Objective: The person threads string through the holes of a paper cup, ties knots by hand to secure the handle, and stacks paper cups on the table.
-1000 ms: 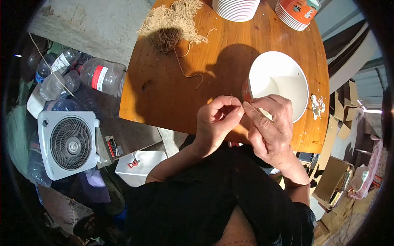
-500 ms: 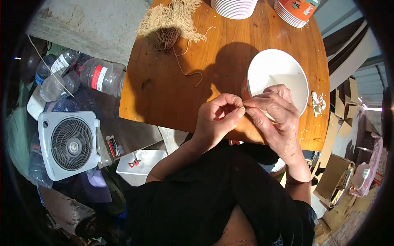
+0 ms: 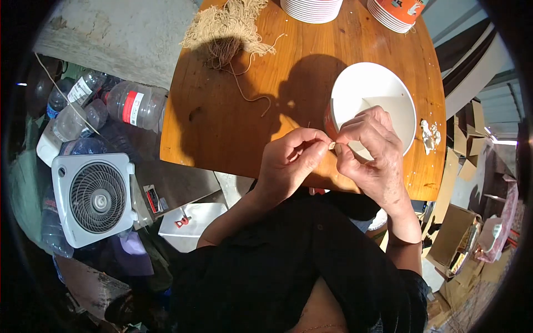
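Both hands meet fingertip to fingertip over the table's near edge. Between them is a small pale piece [image 3: 332,146], perhaps string, too tiny to make out for sure. My left hand [image 3: 290,164] pinches it between thumb and forefinger. From the other side, my right hand [image 3: 376,161] holds the thumb and fingers curled together at the same piece. Just behind the right hand, a large white paper bucket [image 3: 352,83] tilts with its mouth toward me, its inside partly hidden by that hand.
The wooden table [image 3: 222,133] bears a tangle of tan string [image 3: 233,28], stacked paper buckets [image 3: 312,11], more orange-printed buckets [image 3: 393,14] and white scraps [image 3: 428,137]. To the left are a fan [image 3: 100,200] and plastic bottles [image 3: 133,105]; cardboard boxes [image 3: 451,238] lie right.
The fingertips have drawn slightly apart, and more of the small pale piece shows between them. The whole view has shifted a little.
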A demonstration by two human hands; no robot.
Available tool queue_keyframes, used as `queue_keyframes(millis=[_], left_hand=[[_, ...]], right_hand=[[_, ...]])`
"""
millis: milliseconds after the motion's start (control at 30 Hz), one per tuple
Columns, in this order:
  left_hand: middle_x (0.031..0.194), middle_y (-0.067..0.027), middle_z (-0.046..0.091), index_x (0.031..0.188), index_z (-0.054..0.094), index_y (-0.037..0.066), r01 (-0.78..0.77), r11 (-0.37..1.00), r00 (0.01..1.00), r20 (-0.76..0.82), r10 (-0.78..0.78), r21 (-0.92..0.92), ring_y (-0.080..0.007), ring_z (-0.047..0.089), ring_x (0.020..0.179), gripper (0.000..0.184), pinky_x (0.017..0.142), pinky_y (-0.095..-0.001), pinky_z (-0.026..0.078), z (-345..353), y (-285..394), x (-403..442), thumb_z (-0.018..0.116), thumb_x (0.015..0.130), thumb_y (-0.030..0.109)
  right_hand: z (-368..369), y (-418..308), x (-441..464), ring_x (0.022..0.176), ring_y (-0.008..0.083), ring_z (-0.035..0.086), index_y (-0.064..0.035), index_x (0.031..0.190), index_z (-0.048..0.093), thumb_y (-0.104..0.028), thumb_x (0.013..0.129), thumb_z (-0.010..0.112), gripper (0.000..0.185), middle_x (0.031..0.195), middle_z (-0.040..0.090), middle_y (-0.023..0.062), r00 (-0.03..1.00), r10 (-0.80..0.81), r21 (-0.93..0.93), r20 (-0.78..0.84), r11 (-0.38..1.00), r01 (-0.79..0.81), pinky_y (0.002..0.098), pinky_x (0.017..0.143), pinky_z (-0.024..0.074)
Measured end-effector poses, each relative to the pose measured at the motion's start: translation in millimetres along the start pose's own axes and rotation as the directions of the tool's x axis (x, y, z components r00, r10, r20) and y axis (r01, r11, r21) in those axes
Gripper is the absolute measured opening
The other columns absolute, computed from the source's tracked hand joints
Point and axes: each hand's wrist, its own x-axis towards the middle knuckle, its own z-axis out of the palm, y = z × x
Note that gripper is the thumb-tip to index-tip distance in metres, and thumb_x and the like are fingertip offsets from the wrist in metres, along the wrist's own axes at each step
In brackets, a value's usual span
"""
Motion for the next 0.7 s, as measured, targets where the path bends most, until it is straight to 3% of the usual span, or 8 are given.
queue_keyframes(millis=[133,200,233,433,500,533,600,700], left_hand=[[0.092,-0.0017,0.066,0.113,0.065,-0.002,0.117,0.993,0.991,0.064,-0.115,-0.031,-0.0042,0.057,0.083,0.016,0.069,-0.0196,0.045,-6.1,4.4,2.2,0.060,0.105,0.010],[0.075,-0.0007,0.059,0.105,0.066,0.002,0.215,0.971,0.976,0.036,-0.213,-0.107,-0.0042,0.041,0.059,0.018,0.053,-0.0214,0.031,-0.7,9.2,5.3,0.056,0.107,0.017],[0.075,-0.0007,0.059,0.105,0.066,0.002,0.215,0.971,0.977,0.036,-0.212,-0.108,-0.0042,0.041,0.059,0.018,0.053,-0.0214,0.031,-1.0,9.6,6.3,0.056,0.107,0.017],[0.076,-0.0013,0.060,0.108,0.065,0.003,0.285,0.954,0.957,0.092,-0.276,-0.097,-0.0042,0.040,0.059,0.016,0.054,-0.0217,0.032,-6.4,7.7,9.1,0.056,0.106,0.016],[0.093,-0.0013,0.065,0.109,0.065,0.000,0.321,0.924,0.943,0.158,-0.292,-0.207,-0.0049,0.057,0.078,0.015,0.064,-0.0213,0.044,-10.9,8.6,9.4,0.065,0.102,0.013],[0.093,-0.0013,0.065,0.109,0.065,0.000,0.320,0.925,0.943,0.158,-0.292,-0.206,-0.0049,0.057,0.078,0.015,0.064,-0.0213,0.044,-8.7,7.3,8.9,0.065,0.102,0.013],[0.096,-0.0012,0.066,0.108,0.065,0.001,0.118,0.992,0.991,0.064,-0.115,-0.045,-0.0045,0.059,0.083,0.014,0.070,-0.0214,0.048,-1.9,4.1,7.7,0.070,0.097,0.007],[0.097,0.0000,0.066,0.109,0.064,0.001,0.100,0.994,0.993,0.054,-0.102,0.049,-0.0033,0.060,0.085,0.014,0.075,-0.0207,0.050,-4.0,3.2,7.7,0.070,0.096,0.001]], right_hand=[[5.4,1.3,-0.7,0.083,0.0251,0.060,-0.0093,0.085,0.065,0.001,0.073,0.077,0.020,0.084,0.065,0.0021,0.995,-0.064,-0.054,-0.077,0.997,0.060,0.0380,0.080,0.0437],[6.8,0.4,-0.5,0.083,0.0250,0.060,-0.0095,0.085,0.065,0.000,0.073,0.077,0.019,0.084,0.065,0.0020,0.992,-0.084,-0.071,-0.099,0.994,0.077,0.0377,0.079,0.0438],[7.2,-0.4,-0.5,0.083,0.0252,0.060,-0.0094,0.085,0.065,0.000,0.074,0.077,0.019,0.084,0.065,0.0021,0.990,-0.089,-0.072,-0.108,0.994,0.082,0.0380,0.078,0.0438],[7.6,0.3,-1.9,0.084,0.0253,0.060,-0.0094,0.087,0.066,-0.001,0.075,0.078,0.018,0.085,0.066,0.0024,0.984,-0.124,-0.128,-0.125,0.986,0.108,0.0388,0.078,0.0441],[7.9,0.2,-1.7,0.083,0.0253,0.060,-0.0094,0.087,0.066,-0.001,0.076,0.078,0.018,0.085,0.066,0.0024,0.985,-0.127,-0.126,-0.117,0.986,0.112,0.0388,0.078,0.0443],[8.7,0.8,-1.4,0.083,0.0254,0.061,-0.0094,0.087,0.066,-0.001,0.076,0.078,0.018,0.085,0.066,0.0023,0.984,-0.128,-0.118,-0.123,0.987,0.113,0.0387,0.077,0.0446],[9.6,1.0,-1.2,0.083,0.0255,0.061,-0.0094,0.087,0.066,-0.001,0.077,0.078,0.017,0.085,0.066,0.0023,0.983,-0.129,-0.110,-0.130,0.987,0.115,0.0387,0.077,0.0448],[9.1,-0.1,-1.5,0.082,0.0255,0.061,-0.0094,0.087,0.066,-0.001,0.077,0.077,0.017,0.086,0.066,0.0024,0.985,-0.115,-0.090,-0.130,0.991,0.104,0.0385,0.076,0.0453]])
